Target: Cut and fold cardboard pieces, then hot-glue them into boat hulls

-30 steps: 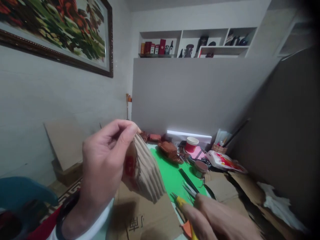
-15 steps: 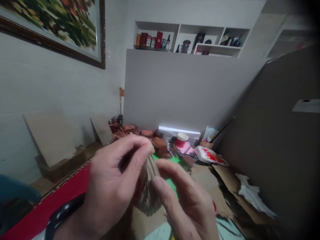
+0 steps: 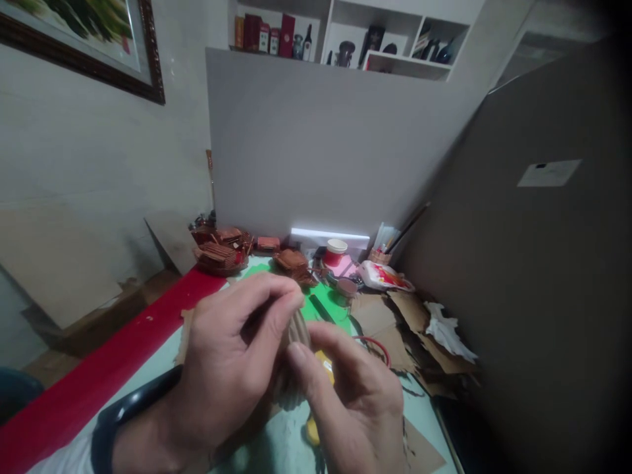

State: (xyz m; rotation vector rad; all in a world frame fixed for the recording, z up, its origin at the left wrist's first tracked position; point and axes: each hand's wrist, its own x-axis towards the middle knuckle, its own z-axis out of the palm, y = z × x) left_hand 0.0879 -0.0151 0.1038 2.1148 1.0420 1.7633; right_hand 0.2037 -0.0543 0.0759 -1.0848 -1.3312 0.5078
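Observation:
My left hand point(image 3: 241, 349) is closed, thumb and forefinger pinching the top of a small piece of corrugated cardboard point(image 3: 289, 394) with its ridges bared. My right hand point(image 3: 353, 395) grips the same piece from the right, thumb on the ridged face and forefinger behind. Both hands hold it raised over the table, and they cover much of it. Past my right hand, something yellow point(image 3: 312, 431) lies on the table, partly hidden; its kind is unclear. A dark flat strip point(image 3: 322, 308) rests on the green sheet point(image 3: 340, 315) beyond my fingers.
Brown model-like pieces point(image 3: 222, 253) stand at the back left, with another point(image 3: 293, 262) beside them. Further right are a red-and-white paper cup point(image 3: 336, 252), a small round tub point(image 3: 346, 288) and a white-red package point(image 3: 382, 275). Torn cardboard point(image 3: 380, 322) lies along the right. A grey panel point(image 3: 316, 151) rises behind.
My right hand has left the yellow-handled tool low on the right and come up to grip the cardboard with my left. The view has tilted down and turned right.

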